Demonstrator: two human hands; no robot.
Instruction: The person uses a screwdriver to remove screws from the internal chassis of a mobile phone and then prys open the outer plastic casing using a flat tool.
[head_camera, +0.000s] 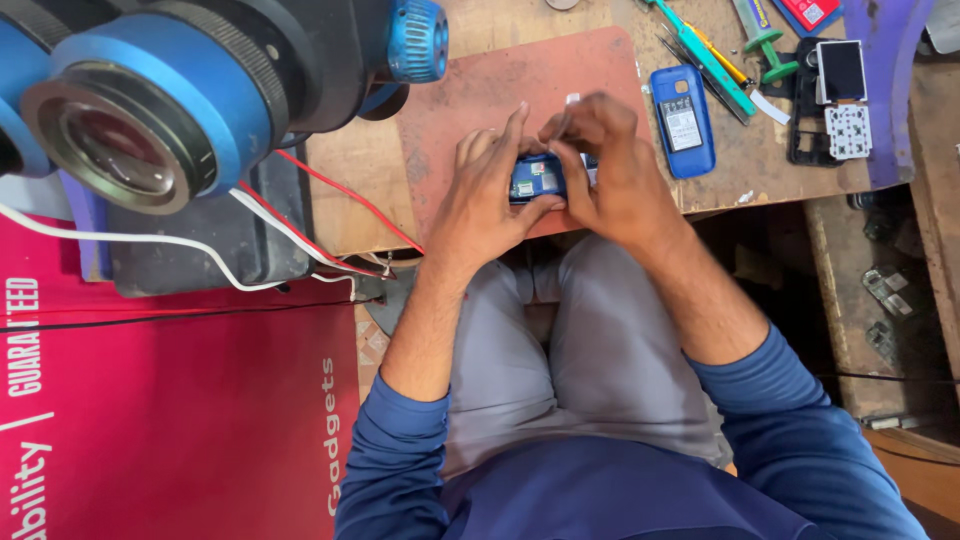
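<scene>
Both hands close around a small blue phone body (536, 178), circuit side up, held over the near edge of a reddish work mat (500, 95). Left hand (487, 200) cradles it from the left, thumb underneath, index finger extended. Right hand (610, 165) grips the right side; its fingertips pinch what may be a thin tool, too blurred to confirm. Right of the hands: blue back cover (682, 120). Far right: tweezers (705, 55), black phone frame (835, 100). Left: microscope head (150, 100).
</scene>
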